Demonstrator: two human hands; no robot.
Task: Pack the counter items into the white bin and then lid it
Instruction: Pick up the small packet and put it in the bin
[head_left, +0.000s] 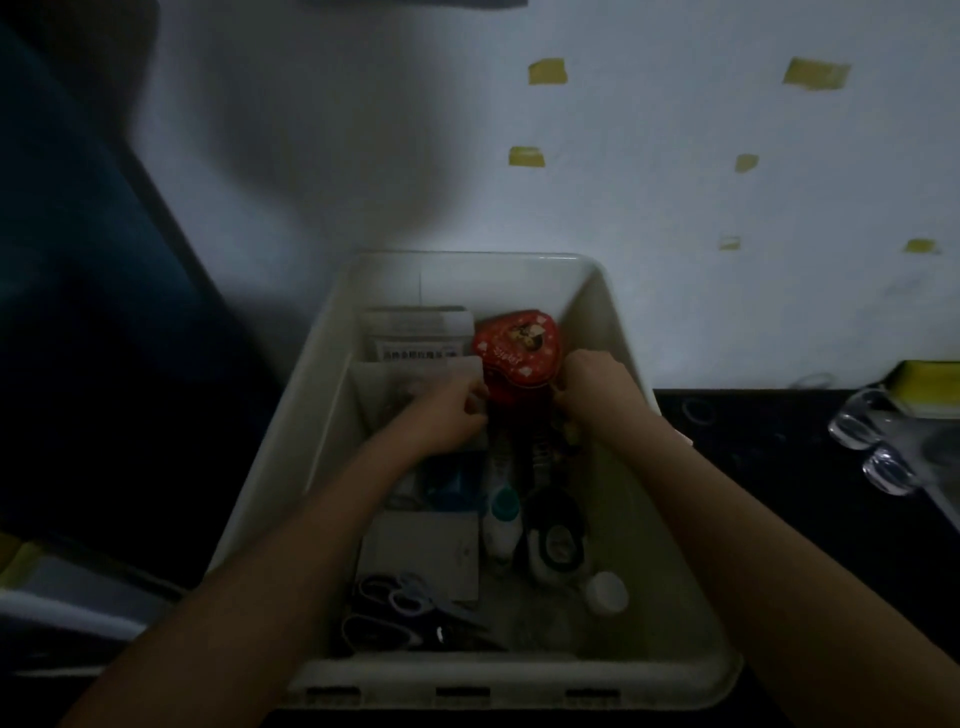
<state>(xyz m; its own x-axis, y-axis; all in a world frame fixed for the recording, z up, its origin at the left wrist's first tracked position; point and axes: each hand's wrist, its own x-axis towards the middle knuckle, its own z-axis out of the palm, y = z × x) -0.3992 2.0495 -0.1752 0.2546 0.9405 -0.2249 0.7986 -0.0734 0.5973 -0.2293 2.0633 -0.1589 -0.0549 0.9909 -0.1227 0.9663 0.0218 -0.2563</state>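
The white bin (613, 332) stands in front of me on the dark counter, with no lid in sight. A red heart-shaped tin (517, 348) is tilted up at the bin's far end. My left hand (452, 410) grips the tin's left lower edge and my right hand (592, 384) grips its right edge. Beneath my arms lie a white box (421, 551), scissors with pale handles (405, 597), a white bottle with a teal cap (503, 519), a dark rounded object (556, 535) and a small white jar (605, 592). A labelled white packet (415, 332) lies beside the tin.
Clear glasses (867, 441) and a tray with a yellow sponge (930, 384) sit on the black counter (753, 441) to the right. A white wall with yellow tape scraps (548, 70) rises behind the bin. A dark panel (78, 260) fills the left side.
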